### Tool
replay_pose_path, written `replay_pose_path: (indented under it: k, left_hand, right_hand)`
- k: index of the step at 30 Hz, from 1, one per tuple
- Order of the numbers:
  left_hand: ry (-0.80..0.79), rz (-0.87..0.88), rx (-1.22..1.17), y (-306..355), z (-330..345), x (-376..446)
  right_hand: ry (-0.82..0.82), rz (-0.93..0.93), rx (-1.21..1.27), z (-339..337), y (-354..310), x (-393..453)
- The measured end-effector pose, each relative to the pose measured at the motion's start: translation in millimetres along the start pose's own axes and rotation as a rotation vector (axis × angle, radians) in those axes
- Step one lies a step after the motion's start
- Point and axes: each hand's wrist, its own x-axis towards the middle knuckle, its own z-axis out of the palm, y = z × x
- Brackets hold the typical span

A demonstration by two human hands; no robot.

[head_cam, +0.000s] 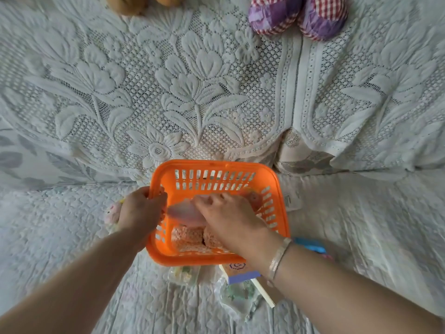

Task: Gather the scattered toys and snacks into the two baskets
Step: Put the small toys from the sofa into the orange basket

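Observation:
An orange plastic basket (216, 169) sits on the white bedspread in the lower middle of the head view. My left hand (142, 209) grips its left rim, fingers curled over the edge. My right hand (231, 218) reaches inside the basket and holds a blurred pale pink packet (183, 214) above the bottom. Two peach knitted pieces (187, 233) lie in the basket under it. A small pink plush toy (112, 213) lies just left of my left wrist.
Clear snack packets (184, 274) (238, 297) and a small box with a purple band (243, 276) lie in front of the basket. A blue toy (310, 245) is right of it. Purple checked plush feet (298, 15) and brown plush feet (127, 4) are at the top.

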Motion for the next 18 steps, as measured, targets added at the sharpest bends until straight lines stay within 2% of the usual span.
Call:
replay_pose_path:
  k: [7, 9, 13, 18]
  left_hand:
    - [-0.029, -0.033, -0.083, -7.3, 0.4, -2.9]
    - [-0.029, -0.032, -0.075, -7.7, 2.0, -5.6]
    - [-0.038, -0.005, -0.029, -2.0, 4.3, -6.7]
    - [-0.017, 0.009, 0.018, 2.5, 3.2, -4.1]
  right_hand:
    - [-0.448, -0.090, 0.091, 22.3, -11.5, 16.9]
    - [-0.494, -0.105, 0.107, 17.5, -6.5, 19.8]
    - [-0.396, -0.041, 0.189, 13.1, 9.1, 4.7]
    - [-0.057, 0.035, 0.137, 4.8, 36.3, -13.7]
